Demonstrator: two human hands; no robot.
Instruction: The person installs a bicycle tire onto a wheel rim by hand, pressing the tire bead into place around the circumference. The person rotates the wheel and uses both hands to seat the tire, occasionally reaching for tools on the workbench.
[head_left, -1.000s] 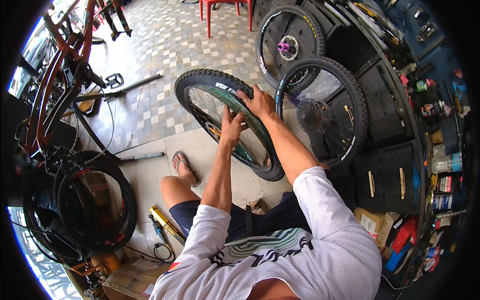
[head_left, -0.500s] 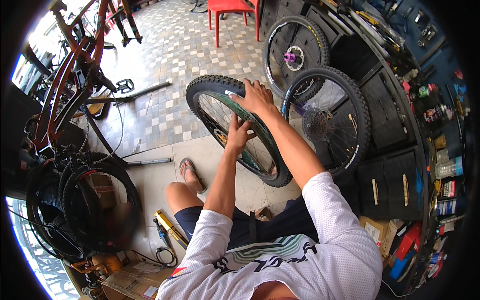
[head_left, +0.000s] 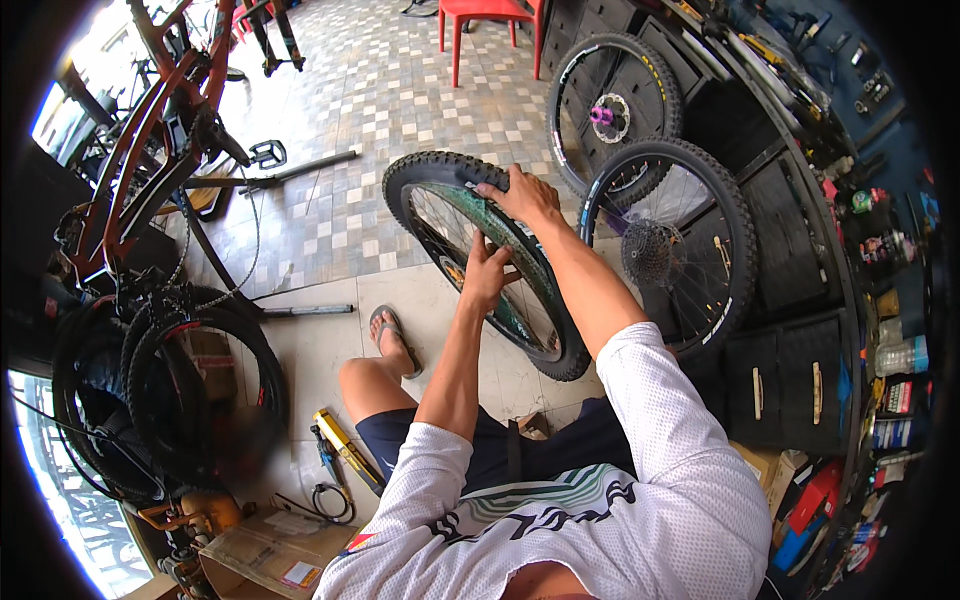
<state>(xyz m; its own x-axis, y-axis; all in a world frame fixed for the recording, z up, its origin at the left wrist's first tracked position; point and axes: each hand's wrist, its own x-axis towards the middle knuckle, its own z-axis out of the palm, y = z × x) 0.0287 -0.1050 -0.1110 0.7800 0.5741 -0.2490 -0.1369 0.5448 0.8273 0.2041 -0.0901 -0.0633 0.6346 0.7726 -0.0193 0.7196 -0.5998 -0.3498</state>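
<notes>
Head view: a bicycle wheel with a knobby black tyre (head_left: pixel 556 303) lies just above centre, tilted, its face turned toward the wearer's lower left. Foreshortened into an oval, it has its long axis running from ten o'clock to about half past four. A green, mottled band (head_left: pixel 463 206) curves inside the tyre along the upper and right arc. The right hand (head_left: pixel 527 196) grips the tyre at the wheel's one o'clock, thumb toward the band, fingers over the tread. The left hand (head_left: pixel 487 273) reaches up from six o'clock, fingers partly spread and touching the band; whether they pinch it, I cannot tell.

The left hand and wrist cover part of the spokes; the right forearm crosses close to the tyre's right edge. The right fingertips' far side is hidden, and floor contact is unclear. Toward half past two stands a cassette-bearing wheel (head_left: pixel 738 285); at twelve, the frame edge crops a red chair (head_left: pixel 488 10).
</notes>
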